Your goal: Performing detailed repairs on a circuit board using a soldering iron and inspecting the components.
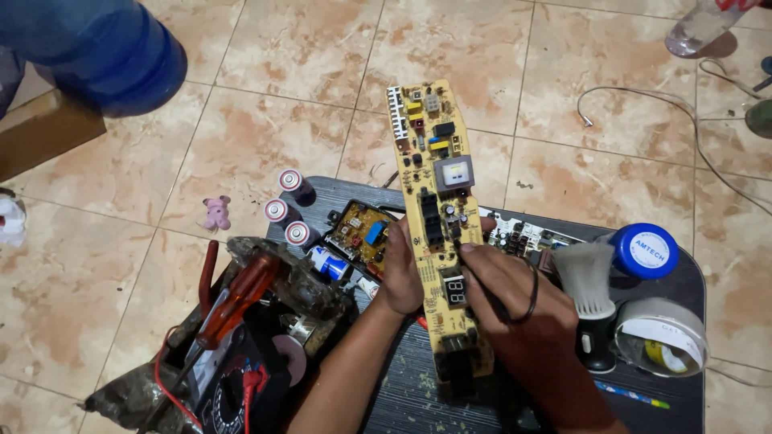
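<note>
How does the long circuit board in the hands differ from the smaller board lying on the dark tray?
The long circuit board is a narrow strip, held up by the left hand and right hand; the small board is squarish and short, lying on the tray, untouched. Both are yellowish and carry components.

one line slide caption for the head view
Both hands hold a long yellow circuit board upright above a dark slatted table.

Three batteries, pink toy, blue water jug, white brush, tape roll, red-handled screwdriver
</note>
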